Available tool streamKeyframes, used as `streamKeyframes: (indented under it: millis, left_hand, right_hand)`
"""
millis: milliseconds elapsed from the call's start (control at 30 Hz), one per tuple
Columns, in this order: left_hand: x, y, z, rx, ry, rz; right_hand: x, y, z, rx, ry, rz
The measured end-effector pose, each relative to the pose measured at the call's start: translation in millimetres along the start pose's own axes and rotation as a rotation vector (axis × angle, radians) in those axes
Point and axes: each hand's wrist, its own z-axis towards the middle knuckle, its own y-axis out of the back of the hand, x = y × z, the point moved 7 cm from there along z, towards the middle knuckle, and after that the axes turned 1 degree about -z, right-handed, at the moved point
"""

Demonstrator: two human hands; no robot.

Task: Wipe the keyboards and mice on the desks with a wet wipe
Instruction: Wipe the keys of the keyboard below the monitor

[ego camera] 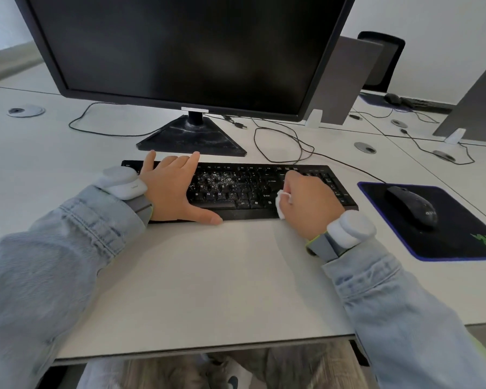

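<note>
A black keyboard (244,189) lies on the white desk (208,276) in front of the monitor, its middle keys speckled with white dust. My left hand (174,189) rests flat on the keyboard's left end, fingers spread and thumb along the front edge. My right hand (309,203) grips a crumpled white wet wipe (280,203) and presses it on the keyboard's right part. A black mouse (413,206) sits on a dark mouse pad (443,242) to the right, untouched.
A large black monitor (185,49) on a dusty stand (191,136) stands right behind the keyboard. Loose cables (281,144) trail across the desk. Grey dividers (345,80) and another mouse (393,99) are at the far right. The desk's front edge is near my lap.
</note>
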Motion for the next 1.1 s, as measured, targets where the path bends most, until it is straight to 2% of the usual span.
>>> streamKeyframes:
  millis: [67, 233, 300, 467, 533, 633, 700, 767, 933, 1000, 1100]
  left_hand:
    - [0, 0, 0, -0.001, 0.000, -0.001]
    - [1, -1, 2, -0.019, 0.003, -0.002]
    - [1, -1, 2, -0.015, 0.010, 0.000]
    - [0, 1, -1, -0.004, 0.022, -0.002]
    - [0, 1, -2, -0.003, 0.021, 0.005]
    - [-1, 2, -1, -0.003, 0.019, 0.013]
    - [-1, 2, -1, -0.005, 0.019, 0.019]
    - [0, 0, 0, -0.008, 0.016, 0.025]
    - [0, 3, -2, 0.007, 0.022, 0.013]
    - [-2, 4, -3, 0.006, 0.021, 0.015]
    - [-3, 3, -2, 0.016, 0.018, 0.013]
  right_hand:
    - [11, 0, -2, -0.027, -0.008, 0.038]
    - [80, -19, -1, -0.064, 0.198, 0.089]
    - [86, -22, -2, -0.082, 0.239, 0.053]
    - [35, -15, -6, -0.088, 0.057, -0.028]
    - [24, -10, -8, -0.103, 0.031, 0.023]
    - [44, -7, -11, -0.144, 0.181, 0.201]
    - [69, -17, -16, -0.085, 0.309, 0.208]
    - [78, -23, -21, -0.067, 0.359, 0.162]
    - [26, -10, -19, -0.077, 0.154, 0.092]
    - [6, 0, -16, -0.138, 0.068, 0.122]
    - [19, 10, -7, -0.218, 0.099, 0.203]
